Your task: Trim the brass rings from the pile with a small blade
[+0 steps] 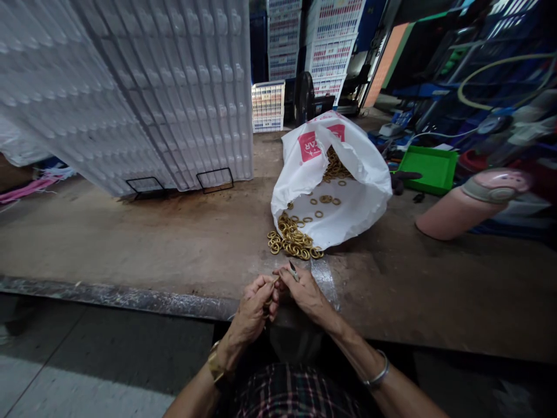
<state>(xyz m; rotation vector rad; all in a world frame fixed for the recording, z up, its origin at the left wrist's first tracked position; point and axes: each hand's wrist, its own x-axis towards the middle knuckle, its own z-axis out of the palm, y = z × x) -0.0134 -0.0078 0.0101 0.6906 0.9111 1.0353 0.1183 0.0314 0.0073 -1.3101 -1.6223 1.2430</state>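
A ring (275, 280) is pinched in the fingertips of the left hand (256, 297), close against the right hand (306, 289), which grips a small pointed tool (293, 271). Just beyond, a heap of brass rings (296, 237) spills from a torn white bag (293, 177) onto the table (195, 238). Farther right are a green tray (429, 167) and a tilted pink bottle (459, 210).

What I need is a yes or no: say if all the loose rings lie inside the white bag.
No, some rings lie on the table just outside the white bag.
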